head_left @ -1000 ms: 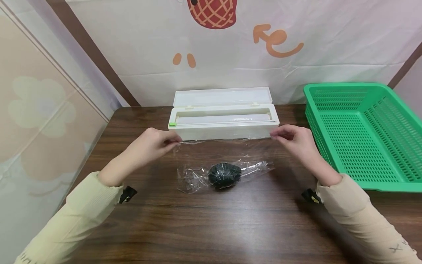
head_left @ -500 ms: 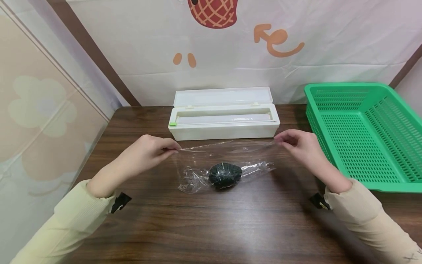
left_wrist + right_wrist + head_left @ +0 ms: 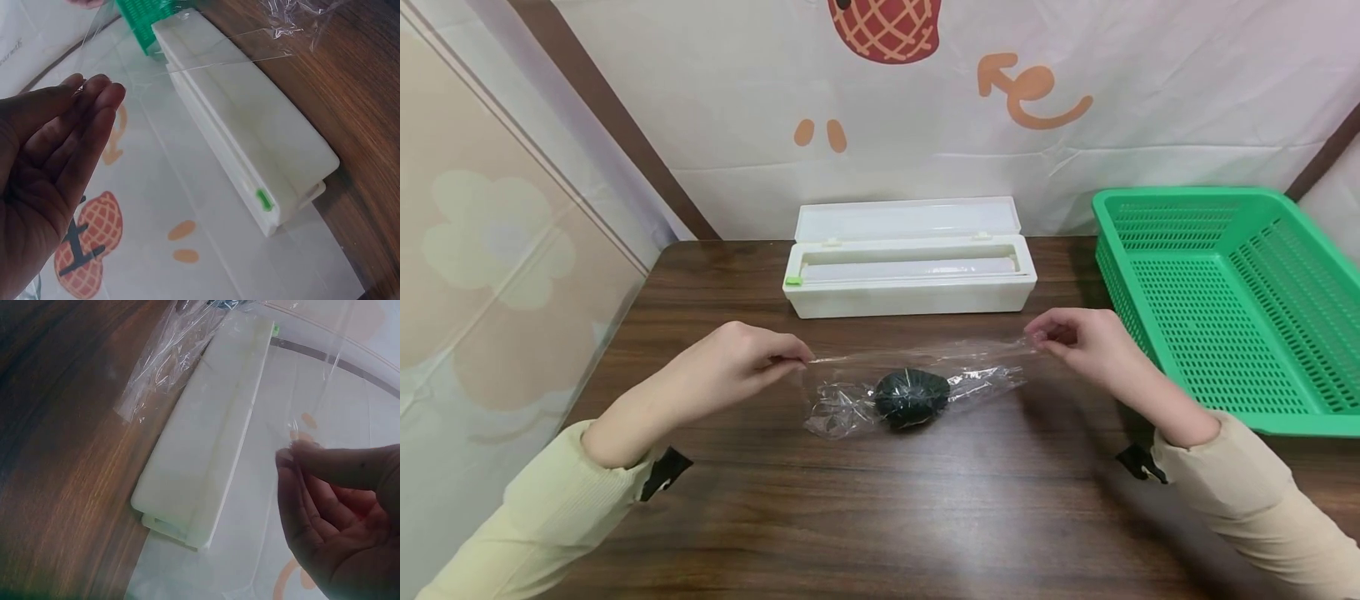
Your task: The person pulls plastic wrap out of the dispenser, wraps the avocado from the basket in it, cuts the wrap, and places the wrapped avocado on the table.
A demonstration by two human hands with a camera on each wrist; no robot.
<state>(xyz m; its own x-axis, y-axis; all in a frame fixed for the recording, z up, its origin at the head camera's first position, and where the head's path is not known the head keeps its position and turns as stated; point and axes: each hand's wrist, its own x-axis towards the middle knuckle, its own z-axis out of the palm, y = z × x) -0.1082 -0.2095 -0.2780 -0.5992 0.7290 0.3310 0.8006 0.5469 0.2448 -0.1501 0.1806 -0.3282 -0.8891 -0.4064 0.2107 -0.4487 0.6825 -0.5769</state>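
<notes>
A dark green, avocado-like fruit (image 3: 912,398) lies on the table, wrapped in clear plastic wrap (image 3: 838,408) that bunches out on both sides. My left hand (image 3: 741,367) pinches the far left corner of the wrap between thumb and fingers. Opposite it, my right hand (image 3: 1086,343) pinches the far right corner. Between them the far edge stretches nearly straight, raised a little above the table behind the fruit. In the left wrist view the thumb and fingertips of the left hand (image 3: 59,137) meet on the film. The right wrist view shows the right hand (image 3: 340,506) pinching likewise.
Behind the wrap stands a white cling film dispenser (image 3: 910,302), lid up, with a roll inside and a green slider (image 3: 793,282) at its left end. A green perforated basket (image 3: 1157,350) stands at the right. A printed cloth (image 3: 737,108) hangs behind the brown wooden table (image 3: 865,517).
Both hands have come back from the dispenser toward the fruit, drawing the far edge of the wrap with them. The fruit and dispenser have stayed in place.
</notes>
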